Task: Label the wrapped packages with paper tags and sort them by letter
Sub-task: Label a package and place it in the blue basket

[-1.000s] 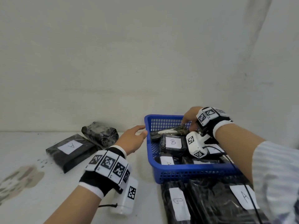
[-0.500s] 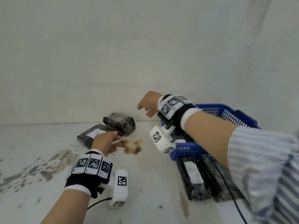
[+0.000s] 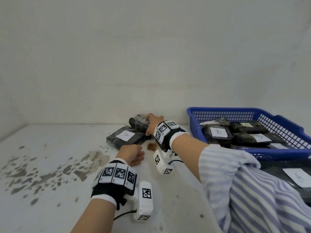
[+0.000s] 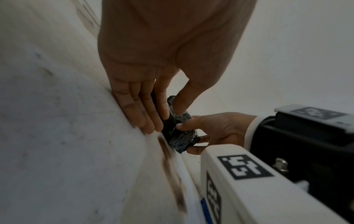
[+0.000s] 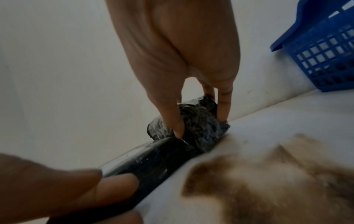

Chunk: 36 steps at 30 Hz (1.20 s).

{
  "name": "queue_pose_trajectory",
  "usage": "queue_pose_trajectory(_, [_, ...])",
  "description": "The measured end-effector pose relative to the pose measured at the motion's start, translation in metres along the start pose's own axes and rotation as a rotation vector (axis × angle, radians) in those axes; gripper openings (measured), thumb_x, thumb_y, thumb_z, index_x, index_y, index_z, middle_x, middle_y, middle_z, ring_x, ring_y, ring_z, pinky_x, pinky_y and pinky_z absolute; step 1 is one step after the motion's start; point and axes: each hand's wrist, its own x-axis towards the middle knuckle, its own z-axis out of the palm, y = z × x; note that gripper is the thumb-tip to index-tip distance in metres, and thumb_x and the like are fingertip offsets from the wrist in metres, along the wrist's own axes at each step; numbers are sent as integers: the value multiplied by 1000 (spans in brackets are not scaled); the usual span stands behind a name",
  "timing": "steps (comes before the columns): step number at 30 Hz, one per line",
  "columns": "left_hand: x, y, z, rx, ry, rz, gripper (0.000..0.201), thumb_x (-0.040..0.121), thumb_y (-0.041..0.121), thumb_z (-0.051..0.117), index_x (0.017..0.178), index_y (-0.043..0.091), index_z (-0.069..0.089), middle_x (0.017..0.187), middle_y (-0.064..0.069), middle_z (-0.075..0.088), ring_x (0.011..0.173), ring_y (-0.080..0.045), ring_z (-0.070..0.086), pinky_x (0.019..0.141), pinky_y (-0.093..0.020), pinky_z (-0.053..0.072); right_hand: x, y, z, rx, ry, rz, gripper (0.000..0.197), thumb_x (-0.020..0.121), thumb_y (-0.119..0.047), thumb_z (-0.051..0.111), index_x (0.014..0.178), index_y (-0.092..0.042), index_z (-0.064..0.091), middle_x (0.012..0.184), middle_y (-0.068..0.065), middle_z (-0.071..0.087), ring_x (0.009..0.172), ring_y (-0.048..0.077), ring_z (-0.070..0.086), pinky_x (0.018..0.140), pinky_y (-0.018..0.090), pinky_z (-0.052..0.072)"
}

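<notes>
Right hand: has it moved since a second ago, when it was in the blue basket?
Yes. The right hand has left the blue basket and crossed leftward to grip the untagged wrapped package by the wall.
</notes>
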Motion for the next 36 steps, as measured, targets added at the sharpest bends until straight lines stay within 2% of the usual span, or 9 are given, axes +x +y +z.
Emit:
queue_pose_trajectory(7, [1, -1, -1, 52, -15, 17, 29, 98, 12, 52, 123, -2, 52, 80, -10, 60, 66, -17, 54, 62, -27, 44, -8, 17, -23, 297, 57, -8, 51, 92, -42, 63, 135, -18, 50, 132, 12, 58, 107, 31, 61, 92, 38, 52])
queue_pose_trajectory(13, [-24, 17, -1, 87, -58, 109, 45, 95, 26, 60, 131, 2, 50, 100, -10, 61, 78, -20, 58, 73, -32, 49, -61, 37, -96, 897, -44, 116, 31, 94, -39, 55, 103, -10, 55, 106, 19, 58, 86, 39, 65, 80, 44, 60])
queue_pose_trajectory(16, [-49, 28, -2, 47, -57, 330, 78, 83, 39, 73, 145, 15, 31, 126, -11, 57, 102, -24, 61, 82, -35, 53, -101, 63, -125, 983, -167, 63, 30, 96, -39, 52, 108, -11, 53, 98, 18, 60, 67, 36, 68, 55, 30, 54])
queue_pose_trajectory(19, [-89, 35, 2, -33, -200, 538, 114, 59, 57, 85, 148, 44, 14, 138, -6, 49, 118, -25, 58, 97, -42, 50, -140, 90, -135, 1029, -266, 36, 27, 96, -39, 52, 104, -14, 52, 92, 16, 60, 60, 34, 68, 55, 30, 51])
queue_pose_trajectory(22, [-124, 34, 16, -112, -382, 613, 95, 66, 45, 85, 141, 52, 26, 132, -11, 60, 115, -27, 63, 102, -47, 47, -180, 116, -127, 1081, -373, -3, 33, 97, -45, 51, 107, -14, 54, 94, 18, 60, 61, 33, 67, 52, 29, 54])
queue_pose_trajectory(26, [-154, 20, 36, -160, -418, 674, 57, 74, 28, 69, 130, 34, 56, 111, -9, 72, 101, -28, 69, 91, -46, 53, -226, 150, -107, 1224, -411, -212, 67, 78, -71, 63, 129, -27, 58, 118, 27, 54, 68, 30, 67, 59, 33, 56])
queue_pose_trajectory(30, [-168, 2, 49, -179, -334, 699, 47, 79, 33, 68, 125, 33, 61, 101, -3, 75, 94, -22, 70, 89, -49, 55, -263, 169, -83, 1114, -227, -361, 63, 79, -44, 73, 133, -57, 43, 137, 25, 57, 85, 30, 70, 69, 34, 58])
queue_pose_trajectory(33, [-169, -6, 51, -165, -399, 691, 65, 74, 33, 80, 133, 36, 54, 106, -8, 74, 104, -31, 66, 99, -59, 47, -269, 171, -63, 1083, -73, -394, 62, 87, -18, 74, 133, -50, 48, 128, 25, 64, 97, 31, 69, 91, 44, 56])
queue_pose_trajectory(36, [-166, -10, 47, -159, -448, 721, 88, 61, 34, 77, 142, 36, 43, 110, -6, 73, 103, -25, 67, 97, -45, 49, -269, 166, -54, 1232, -9, -430, 56, 87, -17, 72, 133, -43, 53, 125, 19, 69, 100, 37, 66, 94, 49, 53])
